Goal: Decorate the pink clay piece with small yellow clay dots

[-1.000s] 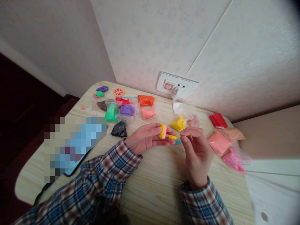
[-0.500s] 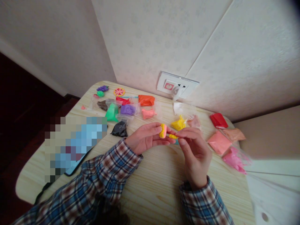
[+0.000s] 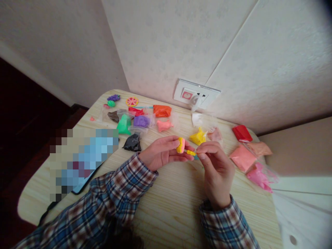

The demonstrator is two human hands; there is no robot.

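Observation:
A small yellow-and-pink clay piece point(image 3: 181, 145) is held between the thumb and fingers of my left hand point(image 3: 163, 150). Out of its right side runs a thin pale stick with a yellow clay lump point(image 3: 191, 153) on it, above my left fingertips. Close by the lump's right end, the thumb and index finger of my right hand point(image 3: 216, 164) are pinched together; whatever is between them is too small to make out. A light blue item shows partly behind the fingertips. Beyond the hands lies a bag of yellow clay point(image 3: 198, 137).
Bags of green point(image 3: 123, 125), purple point(image 3: 141, 121), black point(image 3: 132, 142) and orange clay point(image 3: 162, 111) lie on the wooden table point(image 3: 166, 207). At right are red point(image 3: 242, 133) and pink bags point(image 3: 259, 177). A phone-like device point(image 3: 85, 180), partly pixelated, lies left. Behind is a wall socket point(image 3: 196, 94).
My right hand has moved slightly left, bringing its pinched fingertips to the yellow lump's end. My left hand keeps the yellow-and-pink clay piece in nearly the same place.

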